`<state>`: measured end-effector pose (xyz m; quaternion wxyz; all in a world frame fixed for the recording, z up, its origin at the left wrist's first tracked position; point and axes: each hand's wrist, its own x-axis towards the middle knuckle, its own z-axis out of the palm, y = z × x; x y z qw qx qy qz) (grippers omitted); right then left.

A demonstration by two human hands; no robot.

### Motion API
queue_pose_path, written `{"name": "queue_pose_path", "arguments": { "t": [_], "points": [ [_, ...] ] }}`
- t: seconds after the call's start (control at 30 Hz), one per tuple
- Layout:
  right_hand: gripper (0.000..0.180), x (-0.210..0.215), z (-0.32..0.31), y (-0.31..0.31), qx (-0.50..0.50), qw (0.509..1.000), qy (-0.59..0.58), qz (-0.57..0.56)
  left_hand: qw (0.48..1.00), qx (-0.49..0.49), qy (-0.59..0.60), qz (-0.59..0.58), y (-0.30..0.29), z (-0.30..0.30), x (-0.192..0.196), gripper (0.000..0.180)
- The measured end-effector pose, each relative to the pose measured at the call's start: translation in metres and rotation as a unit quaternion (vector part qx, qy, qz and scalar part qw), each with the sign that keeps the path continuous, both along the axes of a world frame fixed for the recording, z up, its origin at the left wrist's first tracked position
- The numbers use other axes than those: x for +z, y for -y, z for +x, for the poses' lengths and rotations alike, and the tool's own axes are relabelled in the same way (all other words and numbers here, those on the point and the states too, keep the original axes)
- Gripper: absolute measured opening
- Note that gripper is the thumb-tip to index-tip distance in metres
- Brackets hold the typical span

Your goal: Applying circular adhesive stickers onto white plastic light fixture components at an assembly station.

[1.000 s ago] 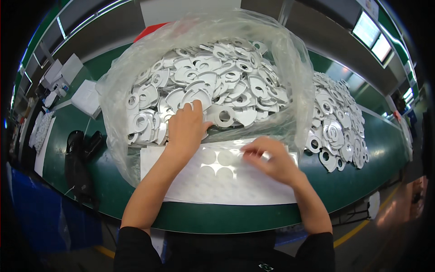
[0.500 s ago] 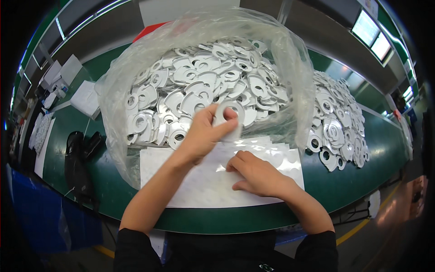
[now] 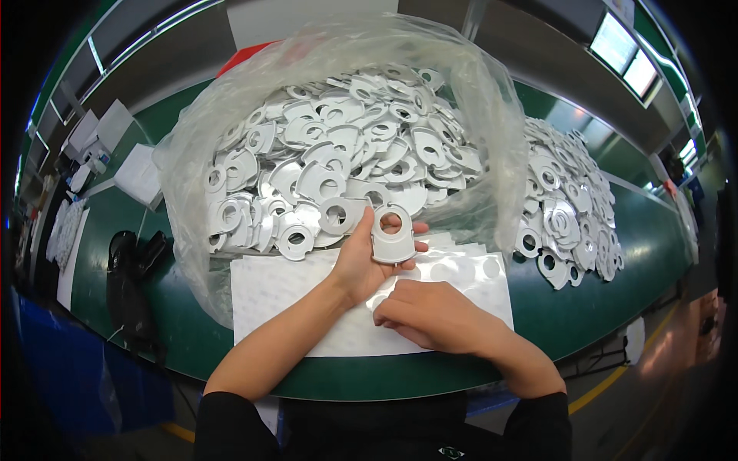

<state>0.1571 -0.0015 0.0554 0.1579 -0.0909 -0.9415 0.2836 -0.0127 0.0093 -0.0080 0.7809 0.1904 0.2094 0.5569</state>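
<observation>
Your left hand (image 3: 367, 261) has its fingers clamped on a white plate with a round hole (image 3: 392, 234), lifted just above the white sheet (image 3: 292, 303) at the near lip of the clear bag of plates (image 3: 330, 154). Your right hand (image 3: 430, 315) rests on that sheet, fingers curled together (nothing visibly pinched). The sheet ends short of the green counter (image 3: 592, 307) edge; bare counter lies to its right, below the loose pile of plates (image 3: 569, 207).
</observation>
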Motion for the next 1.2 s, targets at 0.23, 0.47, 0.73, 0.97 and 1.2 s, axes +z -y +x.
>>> {"name": "queue_pose_path", "arguments": {
  "t": [0.23, 0.47, 0.73, 0.97, 1.2],
  "points": [
    [0.011, 0.001, 0.003, -0.022, -0.202, 0.865, -0.298, -0.350, 0.992, 0.045, -0.096, -0.074, 0.004, 0.011, 0.010, 0.063],
    [0.014, -0.024, -0.001, -0.044, -0.285, 0.826, -0.306, -0.378, 0.992, -0.016, -0.127, -0.016, 0.007, 0.011, 0.013, 0.068],
    [0.013, -0.029, -0.004, -0.047, -0.267, 0.821, -0.285, -0.416, 0.992, -0.017, -0.125, -0.015, 0.006, 0.011, 0.012, 0.063],
    [0.013, -0.028, -0.004, -0.047, -0.271, 0.823, -0.279, -0.413, 0.992, -0.016, -0.127, -0.018, 0.005, 0.012, 0.011, 0.068],
    [0.013, -0.028, -0.004, -0.048, -0.273, 0.824, -0.275, -0.414, 0.992, -0.022, -0.124, -0.011, 0.005, 0.011, 0.011, 0.069]
  ]
}}
